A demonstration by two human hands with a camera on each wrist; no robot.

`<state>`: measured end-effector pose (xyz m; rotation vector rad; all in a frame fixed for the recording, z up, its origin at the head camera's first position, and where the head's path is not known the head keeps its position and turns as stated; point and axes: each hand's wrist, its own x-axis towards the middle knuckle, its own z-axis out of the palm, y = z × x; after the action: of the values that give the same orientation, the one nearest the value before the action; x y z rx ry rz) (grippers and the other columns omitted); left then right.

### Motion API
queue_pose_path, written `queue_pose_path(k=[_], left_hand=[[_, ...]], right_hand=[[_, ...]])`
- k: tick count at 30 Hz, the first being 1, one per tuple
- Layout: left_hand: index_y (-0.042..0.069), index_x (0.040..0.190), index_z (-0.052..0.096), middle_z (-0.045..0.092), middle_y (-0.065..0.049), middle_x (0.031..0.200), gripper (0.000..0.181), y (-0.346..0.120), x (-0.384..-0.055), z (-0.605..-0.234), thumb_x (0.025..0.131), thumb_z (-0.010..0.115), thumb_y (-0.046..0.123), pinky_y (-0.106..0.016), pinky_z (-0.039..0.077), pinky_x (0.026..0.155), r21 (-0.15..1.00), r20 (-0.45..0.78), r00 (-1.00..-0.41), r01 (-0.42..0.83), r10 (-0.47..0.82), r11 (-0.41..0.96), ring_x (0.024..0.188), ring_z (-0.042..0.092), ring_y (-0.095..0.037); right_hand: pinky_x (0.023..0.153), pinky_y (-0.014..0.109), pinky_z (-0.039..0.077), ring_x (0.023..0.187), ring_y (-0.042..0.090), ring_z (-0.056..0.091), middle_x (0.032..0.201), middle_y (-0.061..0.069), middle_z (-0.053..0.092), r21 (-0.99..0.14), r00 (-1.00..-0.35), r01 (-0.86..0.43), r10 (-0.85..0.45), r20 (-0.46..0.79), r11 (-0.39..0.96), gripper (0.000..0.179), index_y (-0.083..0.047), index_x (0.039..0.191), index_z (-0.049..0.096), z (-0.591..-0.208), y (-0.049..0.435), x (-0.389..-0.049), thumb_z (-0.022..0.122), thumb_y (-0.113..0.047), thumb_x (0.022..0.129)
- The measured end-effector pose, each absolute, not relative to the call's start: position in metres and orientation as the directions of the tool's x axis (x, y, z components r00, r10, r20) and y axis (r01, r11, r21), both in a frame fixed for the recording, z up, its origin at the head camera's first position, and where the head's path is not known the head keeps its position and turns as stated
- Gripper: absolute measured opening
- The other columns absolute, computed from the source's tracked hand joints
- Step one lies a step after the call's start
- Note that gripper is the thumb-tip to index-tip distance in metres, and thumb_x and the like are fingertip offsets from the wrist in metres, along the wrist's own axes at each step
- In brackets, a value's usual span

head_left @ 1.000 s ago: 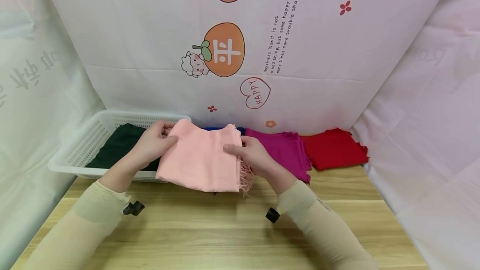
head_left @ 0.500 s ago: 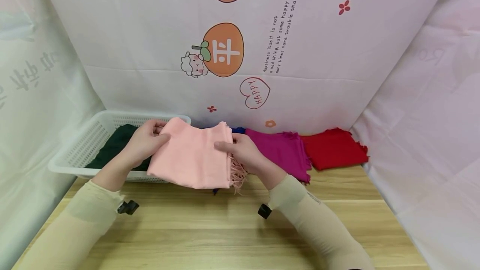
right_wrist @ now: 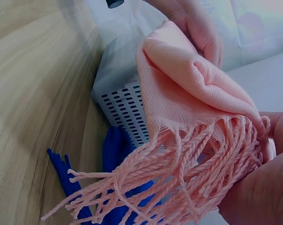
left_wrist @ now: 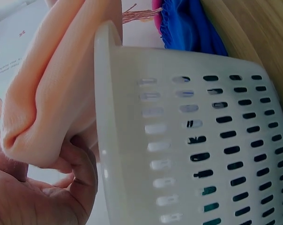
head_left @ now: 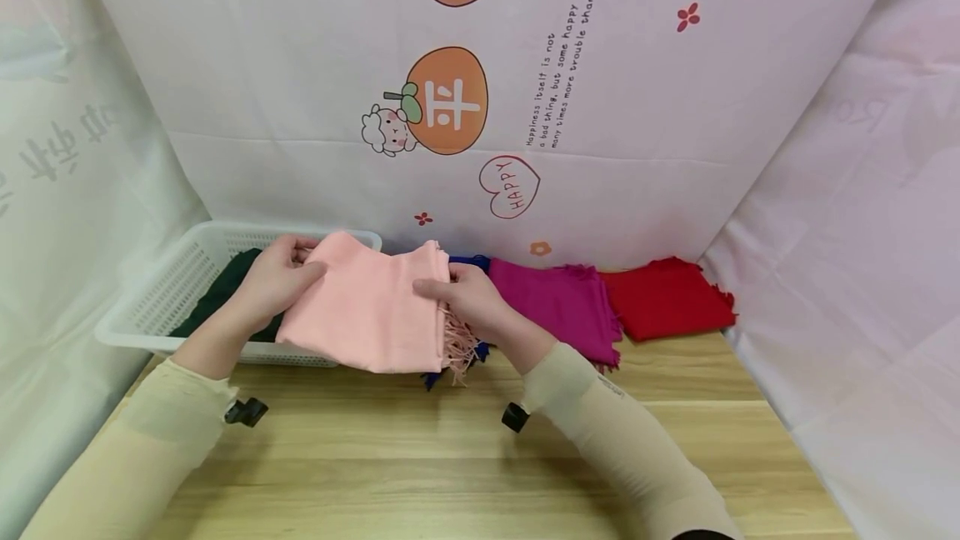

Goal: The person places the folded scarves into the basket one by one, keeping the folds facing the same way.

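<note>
A folded pink scarf (head_left: 367,307) with twisted fringe (right_wrist: 193,164) hangs in the air between my two hands, over the right end of a white plastic basket (head_left: 142,338). My left hand (head_left: 272,280) pinches its left edge, thumb in front and fingers behind. On the fringed edge, my right hand (head_left: 474,300) grips it the same way. Inside the basket lies a dark green cloth (head_left: 225,292), partly covered by my left hand and the scarf. The left wrist view shows the scarf's thick folded layers right beside the basket's rim (left_wrist: 104,117).
Right of the basket, a blue fringed scarf (right_wrist: 114,150) lies mostly behind the pink one. Farther right on the wooden table (head_left: 420,473) are a folded magenta scarf (head_left: 555,307) and a folded red scarf (head_left: 667,298). A printed white sheet (head_left: 615,107) rises behind them.
Both hands have moved left with the pink scarf, bringing it farther over the basket. More of the blue scarf now shows at its right, and less of the green cloth.
</note>
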<state>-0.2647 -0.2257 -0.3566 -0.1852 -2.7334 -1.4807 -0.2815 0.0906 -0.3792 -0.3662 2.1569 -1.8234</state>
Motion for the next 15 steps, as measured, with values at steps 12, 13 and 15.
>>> queue_pose_path(k=[12, 13, 15], left_hand=[[-0.010, 0.164, 0.036, 0.054, -0.030, 0.141, 0.064, -0.238, -0.268, -0.357, 0.114, 0.057, 0.024, -0.028, 0.060, 0.076, 0.838, 0.089, -0.994, 0.110, 0.065, 0.535, 0.110, 0.062, -0.036], [-0.010, 0.164, 0.037, 0.054, -0.030, 0.141, 0.064, -0.239, -0.268, -0.357, 0.114, 0.057, 0.025, -0.028, 0.060, 0.076, 0.838, 0.091, -0.994, 0.111, 0.065, 0.534, 0.110, 0.062, -0.035], [-0.010, 0.163, 0.037, 0.054, -0.030, 0.140, 0.064, -0.241, -0.268, -0.357, 0.114, 0.056, 0.025, -0.027, 0.060, 0.076, 0.838, 0.094, -0.994, 0.114, 0.063, 0.533, 0.109, 0.062, -0.034]], right_hand=[[0.080, 0.038, 0.067, 0.091, 0.025, 0.082, 0.109, 0.013, 0.081, -0.989, -0.922, 0.010, -0.382, -0.067, 0.149, 0.040, -0.004, 0.134, 0.072, -0.377, 0.077, -0.286, 0.081, -0.028, 0.104], [0.080, 0.038, 0.067, 0.091, 0.025, 0.082, 0.109, 0.013, 0.081, -0.989, -0.921, 0.011, -0.383, -0.067, 0.146, 0.039, -0.004, 0.134, 0.072, -0.377, 0.076, -0.286, 0.081, -0.027, 0.104], [0.080, 0.038, 0.067, 0.091, 0.024, 0.082, 0.109, 0.013, 0.081, -0.990, -0.921, 0.015, -0.383, -0.069, 0.143, 0.038, -0.004, 0.134, 0.072, -0.376, 0.073, -0.287, 0.080, -0.027, 0.104]])
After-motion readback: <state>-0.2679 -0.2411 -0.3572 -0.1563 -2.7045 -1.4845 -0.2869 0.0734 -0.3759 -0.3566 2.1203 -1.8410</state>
